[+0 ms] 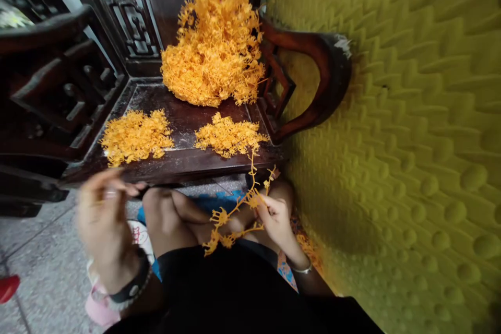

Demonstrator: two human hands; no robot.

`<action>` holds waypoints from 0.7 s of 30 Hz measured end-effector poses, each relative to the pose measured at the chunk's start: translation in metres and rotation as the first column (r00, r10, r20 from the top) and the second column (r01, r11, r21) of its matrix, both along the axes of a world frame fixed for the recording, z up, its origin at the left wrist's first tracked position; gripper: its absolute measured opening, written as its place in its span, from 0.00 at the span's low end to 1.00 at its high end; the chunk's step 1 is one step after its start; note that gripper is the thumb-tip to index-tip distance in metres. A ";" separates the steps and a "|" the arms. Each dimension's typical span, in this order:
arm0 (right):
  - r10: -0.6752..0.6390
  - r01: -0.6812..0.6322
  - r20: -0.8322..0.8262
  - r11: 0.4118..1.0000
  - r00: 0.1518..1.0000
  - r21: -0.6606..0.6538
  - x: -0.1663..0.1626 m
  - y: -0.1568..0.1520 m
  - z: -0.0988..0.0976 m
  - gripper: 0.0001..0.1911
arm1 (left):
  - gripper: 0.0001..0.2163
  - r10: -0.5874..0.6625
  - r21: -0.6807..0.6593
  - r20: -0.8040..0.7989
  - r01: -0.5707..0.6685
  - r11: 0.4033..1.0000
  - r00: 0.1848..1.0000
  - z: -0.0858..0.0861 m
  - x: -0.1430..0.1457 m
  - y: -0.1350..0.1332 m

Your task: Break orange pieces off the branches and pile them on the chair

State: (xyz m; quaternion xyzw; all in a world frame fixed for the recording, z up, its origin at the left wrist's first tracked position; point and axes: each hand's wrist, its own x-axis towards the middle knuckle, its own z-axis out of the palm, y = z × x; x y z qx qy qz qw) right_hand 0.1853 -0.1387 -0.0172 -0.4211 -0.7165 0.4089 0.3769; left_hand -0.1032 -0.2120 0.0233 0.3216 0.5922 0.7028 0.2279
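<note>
My right hand (275,217) is closed on a thin, branching orange sprig (235,209) that looks like plastic. Its stems carry small clusters and spread to the left of the fingers and upward, over my lap. Smeared by motion, my left hand (105,224) is raised in front of the seat's left edge, just below a flat pile of small orange pieces (136,136). Whether its fingers hold anything does not show. A second flat pile (230,135) lies on the seat to the right, behind the sprig's upper tip.
A tall heap of orange sprigs (215,47) stands at the back of the dark wooden chair seat (183,164). A curved armrest (329,78) rises at right, beside a textured yellow-green surface (410,141). A carved armrest (58,94) bounds the left. More orange pieces (307,248) lie low by the right forearm.
</note>
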 end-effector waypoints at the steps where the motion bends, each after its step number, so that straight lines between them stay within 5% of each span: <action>1: -0.008 0.008 -0.019 1.000 1.000 0.008 -0.008 0.000 0.000 0.24 | 0.11 -0.038 -0.012 0.060 0.039 0.999 0.997 -0.004 0.014 0.008; 3: -0.034 0.035 -0.032 0.999 0.999 0.040 -0.021 0.001 0.002 0.23 | 0.18 -0.205 0.003 0.137 0.206 0.978 0.969 -0.011 0.039 0.022; 6: -0.104 0.105 -0.024 0.990 0.994 0.090 -0.030 0.003 0.009 0.22 | 0.29 -0.487 -0.102 -0.021 0.483 0.870 0.873 -0.018 0.058 0.031; 11: -0.195 0.199 -0.056 0.976 0.979 0.086 -0.023 0.006 0.018 0.23 | 0.14 -0.606 -0.393 -0.315 0.480 0.784 0.731 -0.019 0.054 0.029; 13: -0.199 0.205 -0.076 0.975 0.977 0.084 -0.019 0.008 0.019 0.24 | 0.17 -0.567 -0.364 -0.404 0.442 0.820 0.718 -0.020 0.051 0.029; 16: -0.143 0.149 -0.112 0.988 0.983 0.043 -0.017 0.003 0.021 0.25 | 0.15 -0.391 -0.231 -0.425 0.319 0.919 0.817 -0.023 0.053 0.033; 21: 0.240 -0.236 -0.092 0.971 0.967 0.044 -0.024 -0.030 0.031 0.27 | 0.14 -0.012 -0.149 -0.283 -0.032 0.988 0.959 -0.022 0.045 0.037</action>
